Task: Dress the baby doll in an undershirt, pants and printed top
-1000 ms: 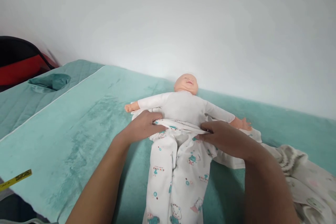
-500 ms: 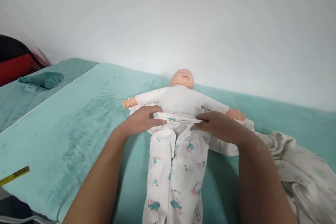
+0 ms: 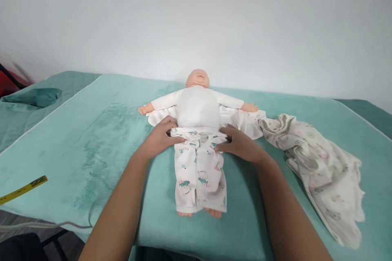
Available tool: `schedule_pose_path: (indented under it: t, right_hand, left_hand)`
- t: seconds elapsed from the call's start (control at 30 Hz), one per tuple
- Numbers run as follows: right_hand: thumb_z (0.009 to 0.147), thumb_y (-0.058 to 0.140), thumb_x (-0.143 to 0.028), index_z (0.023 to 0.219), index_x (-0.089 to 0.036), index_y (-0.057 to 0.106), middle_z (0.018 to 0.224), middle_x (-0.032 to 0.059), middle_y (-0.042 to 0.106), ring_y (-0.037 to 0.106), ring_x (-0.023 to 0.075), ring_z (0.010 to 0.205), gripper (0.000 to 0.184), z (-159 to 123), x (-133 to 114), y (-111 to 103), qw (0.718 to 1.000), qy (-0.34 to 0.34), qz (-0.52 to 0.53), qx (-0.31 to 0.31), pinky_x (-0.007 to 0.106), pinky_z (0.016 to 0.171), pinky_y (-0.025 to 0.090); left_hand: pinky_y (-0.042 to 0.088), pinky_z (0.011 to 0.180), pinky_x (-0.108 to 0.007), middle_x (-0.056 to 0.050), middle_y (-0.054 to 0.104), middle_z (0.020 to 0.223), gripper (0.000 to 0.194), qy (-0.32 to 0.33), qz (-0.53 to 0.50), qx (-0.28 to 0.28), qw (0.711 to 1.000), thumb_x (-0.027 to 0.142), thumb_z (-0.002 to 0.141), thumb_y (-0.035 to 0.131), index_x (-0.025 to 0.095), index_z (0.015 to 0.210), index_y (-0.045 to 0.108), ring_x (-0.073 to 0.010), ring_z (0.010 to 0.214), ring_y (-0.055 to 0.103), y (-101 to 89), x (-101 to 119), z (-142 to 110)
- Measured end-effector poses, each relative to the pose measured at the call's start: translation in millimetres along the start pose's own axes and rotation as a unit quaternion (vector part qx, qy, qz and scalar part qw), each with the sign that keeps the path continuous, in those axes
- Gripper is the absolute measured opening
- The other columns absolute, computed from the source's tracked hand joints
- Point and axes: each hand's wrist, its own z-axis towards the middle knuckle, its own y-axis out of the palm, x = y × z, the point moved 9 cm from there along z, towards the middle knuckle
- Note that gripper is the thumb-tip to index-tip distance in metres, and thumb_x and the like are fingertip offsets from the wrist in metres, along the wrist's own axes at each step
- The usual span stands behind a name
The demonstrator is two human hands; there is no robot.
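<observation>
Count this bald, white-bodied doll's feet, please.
2: one pinkish foot at lower centre, a second foot just right of it, both partly hidden by white, animal-printed fabric trousers.

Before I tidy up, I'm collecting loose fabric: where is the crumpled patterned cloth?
The patterned cloth lies right of the right hand in the head view, on the green cover, near the doll's left arm.

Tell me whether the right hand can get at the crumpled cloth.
Likely yes: the right hand has nothing standing between it and the crumpled cloth to its right, though its grip on the pants would loosen first.
</observation>
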Motion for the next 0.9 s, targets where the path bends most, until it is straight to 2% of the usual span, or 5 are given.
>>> schedule_pose_path:
  t: [0.1,0.33,0.53,0.67,0.9]
  right_hand:
    - [0.076,0.064,-0.043,0.069,-0.02,0.056,0.059,-0.0039,0.042,0.051,0.0168,0.07,0.025,-6.9,-5.4,4.6,0.998,-0.024,0.011,0.055,0.039,0.102,0.034]
    - [0.073,0.053,-0.033,0.061,-0.018,0.044,0.056,-0.0043,0.038,0.035,0.0103,0.058,0.021,-26.3,6.0,1.1,0.97,0.023,0.084,0.225,0.023,0.054,0.027]
    - [0.071,0.061,-0.036,0.088,-0.018,0.057,0.08,-0.0023,0.057,0.05,0.0147,0.075,0.025,-27.9,2.3,15.7,0.977,0.001,0.171,0.13,0.023,0.066,0.038]
    - [0.069,0.067,-0.038,0.083,-0.016,0.06,0.084,0.001,0.06,0.053,0.0183,0.083,0.027,-40.1,-7.1,29.9,0.987,-0.024,0.148,0.059,0.024,0.07,0.039]
    - [0.066,0.055,-0.033,0.063,-0.017,0.046,0.063,-0.0028,0.047,0.042,0.012,0.064,0.019,-51.7,7.0,32.4,0.952,0.052,0.245,0.174,0.022,0.057,0.031]
  left_hand:
    - [0.035,0.065,-0.025,0.001,0.051,0.075,0.028,0.026,0.016,0.058,0.998,0.039,0.078,0.066,0.017,0.066,0.052,-0.013,0.072,0.047,-0.7,4.1,-8.8]
    - [0.028,0.058,-0.023,0.005,0.037,0.059,0.023,-0.023,-0.012,0.167,0.986,0.023,0.076,0.057,0.017,0.06,0.041,-0.0095,0.06,0.035,-0.6,-0.9,-26.7]
    - [0.039,0.068,-0.022,0.002,0.051,0.088,0.031,-0.066,-0.093,0.068,0.991,0.04,0.077,0.067,0.02,0.095,0.051,-0.0123,0.077,0.047,13.6,-3.6,-40.1]
    - [0.041,0.08,-0.025,-0.002,0.053,0.1,0.034,-0.007,-0.052,0.021,0.998,0.043,0.072,0.074,0.018,0.087,0.057,-0.0168,0.093,0.052,20.1,10.4,-55.7]
    - [0.03,0.06,-0.024,0.005,0.037,0.062,0.036,-0.089,-0.012,0.123,0.988,0.041,0.079,0.062,0.018,0.062,0.04,-0.0108,0.062,0.038,16.9,4.2,-72.7]
